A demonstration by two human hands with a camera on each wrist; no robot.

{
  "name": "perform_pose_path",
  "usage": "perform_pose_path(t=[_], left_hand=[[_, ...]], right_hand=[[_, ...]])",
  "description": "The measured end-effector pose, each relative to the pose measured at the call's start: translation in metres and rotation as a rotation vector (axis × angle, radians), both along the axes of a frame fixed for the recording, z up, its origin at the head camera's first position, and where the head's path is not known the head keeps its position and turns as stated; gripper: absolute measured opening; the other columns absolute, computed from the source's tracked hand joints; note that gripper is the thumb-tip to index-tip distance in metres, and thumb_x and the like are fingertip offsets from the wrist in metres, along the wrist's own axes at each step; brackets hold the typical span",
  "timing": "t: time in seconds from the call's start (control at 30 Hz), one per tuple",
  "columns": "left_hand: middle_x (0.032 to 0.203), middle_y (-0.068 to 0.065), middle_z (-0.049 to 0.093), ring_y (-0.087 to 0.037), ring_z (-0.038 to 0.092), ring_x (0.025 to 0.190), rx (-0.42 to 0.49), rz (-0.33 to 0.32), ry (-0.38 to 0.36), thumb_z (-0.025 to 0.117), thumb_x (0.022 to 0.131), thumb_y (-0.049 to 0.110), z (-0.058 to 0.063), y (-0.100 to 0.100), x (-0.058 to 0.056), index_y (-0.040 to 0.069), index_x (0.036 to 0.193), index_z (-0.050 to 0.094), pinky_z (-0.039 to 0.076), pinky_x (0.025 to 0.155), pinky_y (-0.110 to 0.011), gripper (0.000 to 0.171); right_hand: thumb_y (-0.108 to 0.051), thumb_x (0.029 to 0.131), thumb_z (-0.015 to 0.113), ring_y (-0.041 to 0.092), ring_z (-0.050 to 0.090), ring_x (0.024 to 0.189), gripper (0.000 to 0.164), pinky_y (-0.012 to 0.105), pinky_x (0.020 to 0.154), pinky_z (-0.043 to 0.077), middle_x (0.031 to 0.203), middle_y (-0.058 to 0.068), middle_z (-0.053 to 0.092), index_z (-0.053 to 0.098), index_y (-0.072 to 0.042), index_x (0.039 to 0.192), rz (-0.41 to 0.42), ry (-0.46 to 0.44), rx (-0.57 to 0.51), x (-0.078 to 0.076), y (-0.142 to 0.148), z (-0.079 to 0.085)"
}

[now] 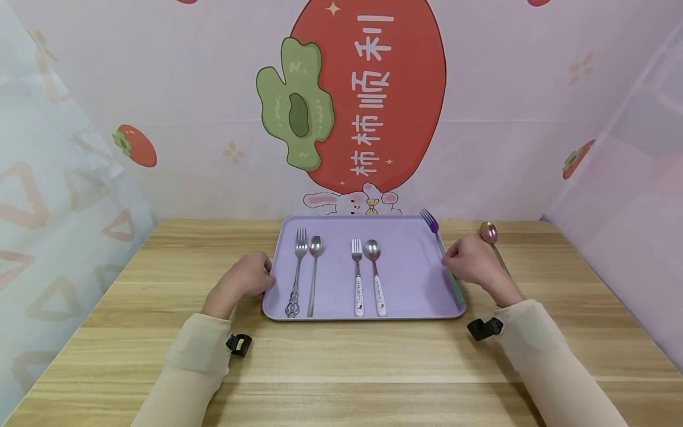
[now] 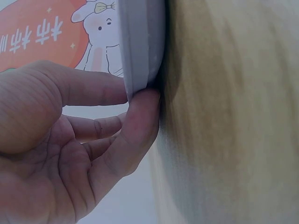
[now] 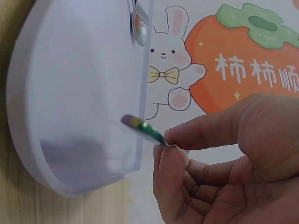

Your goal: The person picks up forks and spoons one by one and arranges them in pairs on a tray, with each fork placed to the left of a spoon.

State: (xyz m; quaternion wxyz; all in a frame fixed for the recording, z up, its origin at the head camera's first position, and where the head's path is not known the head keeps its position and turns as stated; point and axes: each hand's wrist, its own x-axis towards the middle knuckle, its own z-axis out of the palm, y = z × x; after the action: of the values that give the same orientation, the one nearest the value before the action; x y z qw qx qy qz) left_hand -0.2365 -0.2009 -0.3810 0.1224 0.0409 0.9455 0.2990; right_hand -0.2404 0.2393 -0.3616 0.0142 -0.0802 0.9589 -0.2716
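Note:
My left hand [image 1: 248, 274] pinches the left rim of a lavender tray [image 1: 331, 296], thumb and forefinger on either side of the edge in the left wrist view. Between thumb and fingers, my right hand [image 1: 472, 261] holds a purple-and-green fork [image 1: 430, 222] by its handle over the tray's right side, tines pointing to the back. On the tray lie an ornate silver fork [image 1: 301, 243], a long silver spoon [image 1: 317, 246], a small fork [image 1: 357, 252] and a small spoon [image 1: 372, 250], the last two with white patterned handles.
A coppery spoon [image 1: 488, 232] lies on the wooden table [image 1: 341, 367] right of the tray, its handle partly behind the right hand. A printed cloth backdrop [image 1: 203, 89] stands along the table's back edge, with cloth at both sides.

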Motion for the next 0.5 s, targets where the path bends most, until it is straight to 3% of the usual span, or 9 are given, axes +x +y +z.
perform_pose_path(t=[0.23,0.5], left_hand=[[0.086,-0.021,0.064,-0.023,0.067,0.063,-0.010,0.009,-0.005,0.059,0.087,-0.004,0.000,0.001,0.000,-0.012,0.100,0.057,0.058,0.055,-0.033,0.015],[0.088,-0.022,0.064,-0.023,0.067,0.065,-0.002,0.009,-0.015,0.058,0.088,-0.004,0.001,0.002,0.000,-0.013,0.102,0.057,0.058,0.056,-0.032,0.017]], right_hand=[[-0.007,0.088,0.057,0.013,0.049,0.055,0.020,0.026,0.050,0.041,0.061,0.001,0.054,0.069,0.001,0.075,0.001,-0.073,-0.051,-0.002,-0.007,-0.005],[-0.006,0.091,0.058,0.017,0.055,0.061,0.019,0.028,0.053,0.047,0.076,0.011,0.062,0.070,0.008,0.088,-0.028,-0.117,-0.050,-0.002,-0.015,-0.008]])
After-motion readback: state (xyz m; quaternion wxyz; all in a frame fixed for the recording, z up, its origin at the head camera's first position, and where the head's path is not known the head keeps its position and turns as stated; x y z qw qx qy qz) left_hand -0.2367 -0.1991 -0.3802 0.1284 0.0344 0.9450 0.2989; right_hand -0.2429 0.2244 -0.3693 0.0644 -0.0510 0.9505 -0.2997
